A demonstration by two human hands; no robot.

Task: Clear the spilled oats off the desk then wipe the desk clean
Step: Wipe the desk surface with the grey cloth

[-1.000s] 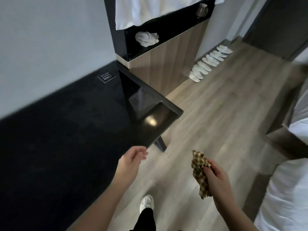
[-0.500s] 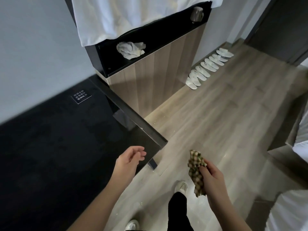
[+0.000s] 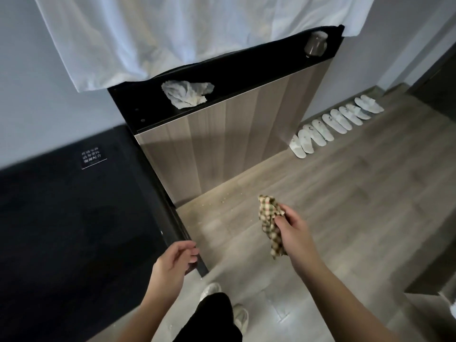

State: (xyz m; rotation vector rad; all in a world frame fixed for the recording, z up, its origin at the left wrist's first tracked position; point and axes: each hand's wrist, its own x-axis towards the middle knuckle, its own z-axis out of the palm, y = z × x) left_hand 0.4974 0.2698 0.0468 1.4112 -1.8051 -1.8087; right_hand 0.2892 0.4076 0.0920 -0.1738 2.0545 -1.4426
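The black desk (image 3: 74,230) fills the left side of the head view; I see no oats on its dark top. My right hand (image 3: 293,225) grips a crumpled checked cloth (image 3: 270,220), held in the air over the wooden floor to the right of the desk. My left hand (image 3: 175,262) hovers at the desk's front right corner with fingers loosely curled and nothing in it. A few pale specks (image 3: 223,199) lie scattered on the floor near the cabinet's foot.
A wood-fronted cabinet (image 3: 222,144) stands beyond the desk, with a crumpled white tissue (image 3: 186,93) and a glass (image 3: 315,44) on its black shelf. White fabric (image 3: 185,33) hangs above. Several white slippers (image 3: 333,124) line the wall. A small sign (image 3: 93,156) lies on the desk.
I have stepped forward along the desk toward the cabinet, which now looms closer. Both hands keep their poses; the right one still holds the cloth.
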